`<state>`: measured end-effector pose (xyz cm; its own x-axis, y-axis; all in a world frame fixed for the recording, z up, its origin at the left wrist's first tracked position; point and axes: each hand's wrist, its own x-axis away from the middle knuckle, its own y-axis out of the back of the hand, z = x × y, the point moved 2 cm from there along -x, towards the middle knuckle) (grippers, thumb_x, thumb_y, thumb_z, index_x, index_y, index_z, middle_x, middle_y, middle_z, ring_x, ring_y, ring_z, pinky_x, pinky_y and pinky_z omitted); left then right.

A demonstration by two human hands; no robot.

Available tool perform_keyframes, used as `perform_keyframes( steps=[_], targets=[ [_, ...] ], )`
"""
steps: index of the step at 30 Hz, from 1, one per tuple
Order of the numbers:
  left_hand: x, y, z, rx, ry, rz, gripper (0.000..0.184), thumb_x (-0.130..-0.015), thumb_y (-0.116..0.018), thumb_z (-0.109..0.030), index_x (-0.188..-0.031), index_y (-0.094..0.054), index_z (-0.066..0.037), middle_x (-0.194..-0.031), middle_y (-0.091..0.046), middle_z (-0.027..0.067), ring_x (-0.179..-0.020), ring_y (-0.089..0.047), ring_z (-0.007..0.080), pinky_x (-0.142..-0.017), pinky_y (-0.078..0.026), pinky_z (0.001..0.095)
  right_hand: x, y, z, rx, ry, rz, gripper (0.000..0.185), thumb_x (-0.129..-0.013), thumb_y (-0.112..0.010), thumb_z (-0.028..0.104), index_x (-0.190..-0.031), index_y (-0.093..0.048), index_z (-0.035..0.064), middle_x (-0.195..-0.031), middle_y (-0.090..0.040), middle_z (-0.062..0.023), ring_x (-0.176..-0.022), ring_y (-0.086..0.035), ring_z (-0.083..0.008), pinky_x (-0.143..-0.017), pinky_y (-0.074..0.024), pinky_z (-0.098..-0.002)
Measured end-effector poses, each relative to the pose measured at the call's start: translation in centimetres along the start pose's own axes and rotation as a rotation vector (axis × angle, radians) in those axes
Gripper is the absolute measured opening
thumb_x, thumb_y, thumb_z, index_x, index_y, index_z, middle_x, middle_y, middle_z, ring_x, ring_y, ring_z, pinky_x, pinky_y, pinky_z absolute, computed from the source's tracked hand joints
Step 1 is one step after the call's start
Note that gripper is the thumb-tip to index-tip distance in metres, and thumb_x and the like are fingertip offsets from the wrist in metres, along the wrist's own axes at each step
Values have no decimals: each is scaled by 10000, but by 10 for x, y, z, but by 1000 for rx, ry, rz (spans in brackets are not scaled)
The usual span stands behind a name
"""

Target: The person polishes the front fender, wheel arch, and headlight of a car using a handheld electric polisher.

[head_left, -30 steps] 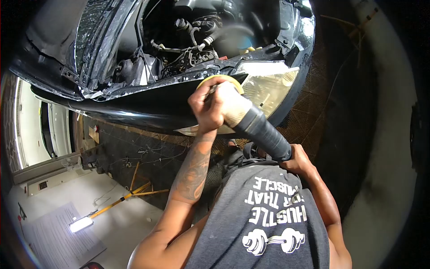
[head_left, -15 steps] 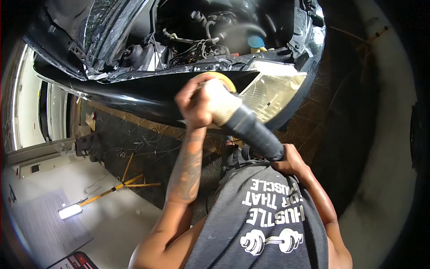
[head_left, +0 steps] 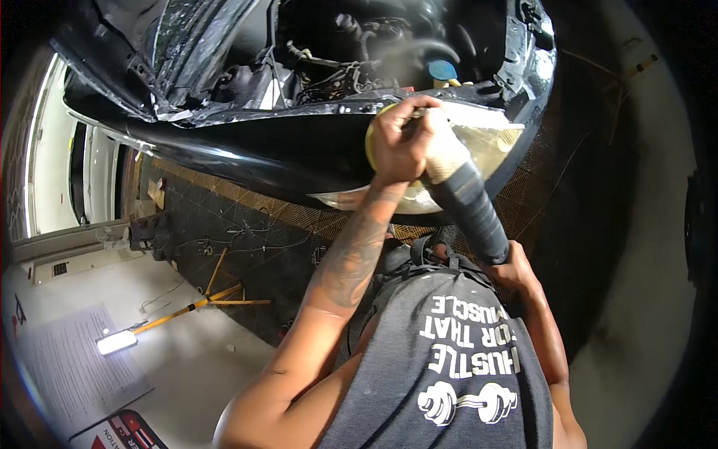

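Observation:
Both my hands are on a polisher (head_left: 470,209) with a dark body and a pale front end. My left hand (head_left: 404,142) wraps round its head, and my right hand (head_left: 516,268) grips the rear end close to my waist. A yellow round pad (head_left: 370,146) shows at the left side of my left hand, mostly hidden by it. The pad is over the left part of the yellowed headlight (head_left: 486,141), by the black body panel (head_left: 284,153); whether it touches is hidden.
The car's engine bay lies open ahead, with a blue cap (head_left: 443,71) near the headlight. A lit work lamp (head_left: 117,342) on a yellow stand is at the lower left, near a printed sheet (head_left: 78,374). Cables (head_left: 254,230) run across the dark floor.
The polisher has moved right across the car's front, with both hands keeping hold. Its head went from the black panel's edge onto the headlight. The view has shifted slightly.

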<state>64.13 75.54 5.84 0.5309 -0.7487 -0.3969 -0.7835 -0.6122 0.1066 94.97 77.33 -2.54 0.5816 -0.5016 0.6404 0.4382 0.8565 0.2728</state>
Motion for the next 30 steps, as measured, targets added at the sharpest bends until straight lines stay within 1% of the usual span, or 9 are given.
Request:
perform_keyframes(
  steps=[6, 9, 11, 12, 15, 20, 23, 25, 30],
  targets=[
    [13, 21, -3, 101, 32, -47, 220, -867, -622, -115, -996, -704, 44, -898, -735, 115, -834, -695, 158, -792, -548, 286, 4, -13, 10, 29, 12, 57, 358, -651, -773, 144, -925, -695, -74, -811, -714, -114, -749, -658, -149, -734, -537, -338],
    [21, 54, -20, 41, -59, -65, 277, -862, -573, -112, -1009, -696, 89, -925, -736, 146, -863, -707, 197, -808, -559, 314, 2, -26, 23, 22, 82, 71, 386, -662, -785, 147, -959, -704, -86, -847, -744, -173, -823, -714, -181, -780, -548, -364],
    [33, 76, -24, 2, 0, -157, 307, -861, -552, -118, -1014, -684, 113, -956, -734, 184, -885, -712, 228, -839, -562, 336, -11, -36, 19, 38, 82, 127, 380, -672, -786, 144, -969, -707, -79, -839, -738, -191, -816, -722, -202, -775, -549, -369],
    [39, 91, -20, -23, -6, -160, 354, -888, -552, -178, -1070, -666, 103, -981, -729, 207, -894, -716, 262, -848, -570, 365, -9, -36, 37, 68, 157, 150, 382, -674, -793, 159, -971, -710, -66, -836, -733, -204, -806, -735, -243, -766, -551, -371],
    [50, 110, -22, 6, -8, -185, 395, -920, -537, -215, -1148, -640, 91, -1035, -708, 258, -914, -715, 318, -858, -584, 414, -19, -42, 44, 155, 234, 213, 425, -673, -818, 139, -1033, -709, -58, -888, -747, -177, -849, -699, -176, -802, -550, -357],
    [53, 99, -19, -26, -20, -175, 396, -924, -535, -214, -1150, -639, 94, -1038, -707, 258, -923, -713, 318, -856, -583, 418, -13, -33, 50, 128, 206, 193, 402, -665, -807, 151, -994, -702, -55, -886, -747, -180, -830, -713, -195, -783, -556, -363],
    [43, 76, -10, -44, -36, -135, 421, -913, -561, -248, -1127, -646, 104, -1014, -718, 244, -921, -720, 308, -875, -574, 395, -6, -21, 41, 103, 158, 156, 393, -662, -794, 179, -969, -718, -55, -836, -738, -175, -804, -731, -209, -768, -550, -351],
    [27, 50, -19, -29, -23, -102, 382, -894, -597, -236, -1043, -671, 108, -970, -732, 194, -884, -714, 243, -843, -564, 348, -1, -10, 38, 83, -3, 121, 393, -655, -793, 172, -962, -718, -62, -838, -740, -136, -809, -696, -149, -760, -544, -342],
    [-3, -11, 4, -3, 48, 20, 255, -876, -632, -172, -990, -712, 41, -889, -740, 111, -812, -694, 164, -767, -547, 298, -9, -5, -20, -30, -4, -17, 367, -639, -786, 125, -931, -688, -77, -821, -718, -98, -765, -649, -152, -753, -535, -339]
  ],
)
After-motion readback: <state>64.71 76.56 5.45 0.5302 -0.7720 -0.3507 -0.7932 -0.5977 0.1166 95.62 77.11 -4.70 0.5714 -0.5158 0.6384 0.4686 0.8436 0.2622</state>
